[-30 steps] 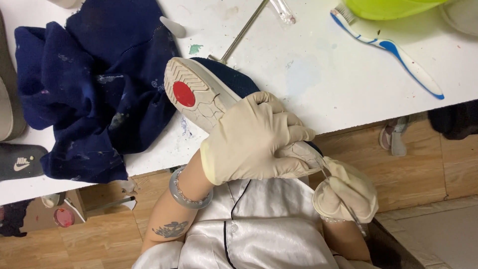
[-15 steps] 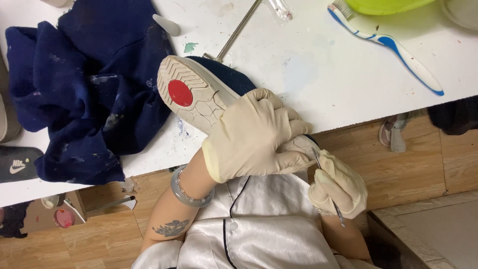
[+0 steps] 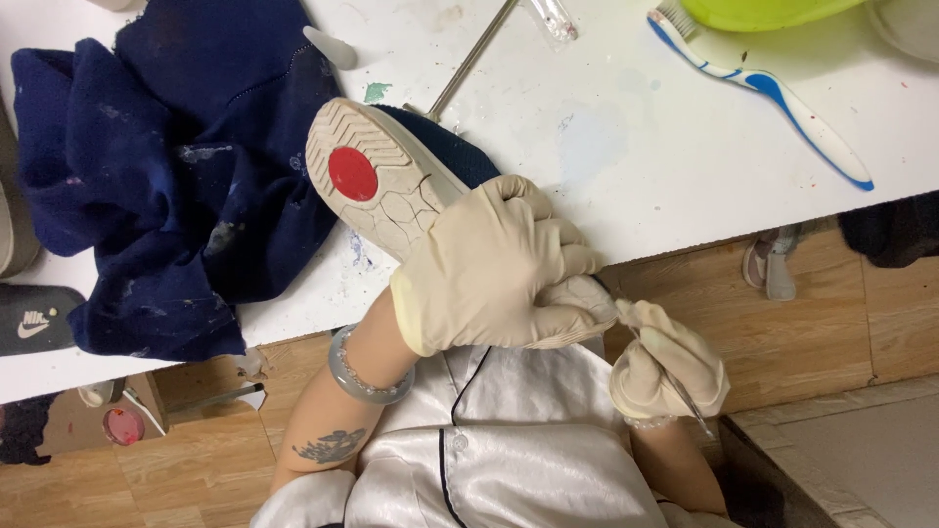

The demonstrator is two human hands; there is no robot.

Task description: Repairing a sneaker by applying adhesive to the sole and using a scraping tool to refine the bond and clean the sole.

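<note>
My left hand, in a cream rubber glove, grips a navy shoe turned sole-up, its pale sole with a red round patch facing me. The shoe's heel end rests over the white table's front edge. My right hand, also gloved, pinches a thin metal pick whose tip meets the sole's edge under my left fingers. The shoe's toe end is hidden by my left hand.
A crumpled navy cloth lies left of the shoe. A blue-and-white toothbrush, a long metal rod and a green bowl lie farther back. A dark shoe sole sits at the left edge. Wooden floor lies below.
The shoe and my left hand have stayed nearly in place. My right hand with the pick has drawn in slightly toward the sole's edge.
</note>
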